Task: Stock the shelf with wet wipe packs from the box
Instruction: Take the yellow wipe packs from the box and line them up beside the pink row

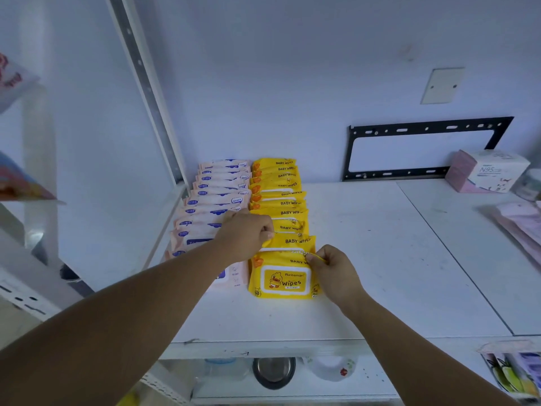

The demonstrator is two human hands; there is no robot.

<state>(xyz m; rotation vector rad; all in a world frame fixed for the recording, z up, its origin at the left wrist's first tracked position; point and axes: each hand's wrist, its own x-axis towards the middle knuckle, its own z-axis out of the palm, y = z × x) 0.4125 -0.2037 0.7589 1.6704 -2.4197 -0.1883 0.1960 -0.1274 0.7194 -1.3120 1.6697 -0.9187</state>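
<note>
- The yellow soft plastic pack of baby wipes (295,241) looks squashy and bendy. It is likely a bit heavy, because the wipes inside are wet.
- Its smooth wrap may slip, so the flat sealed edges at the two sides look like the best places to hold.
- The left hand (248,234) is curled and pinches the pack's top left corner. The right hand (333,269) pinches its right edge between thumb and finger.
- The pack stands between the two hands on the white metal shelf (380,259), just behind the front yellow pack with a duck picture (282,281).
- It is bright yellow with "BABY WIPES" in dark letters and a white edge below them.
- A row of pale pink packs with blue labels (216,194) sits just under and beyond the left hand.
</note>
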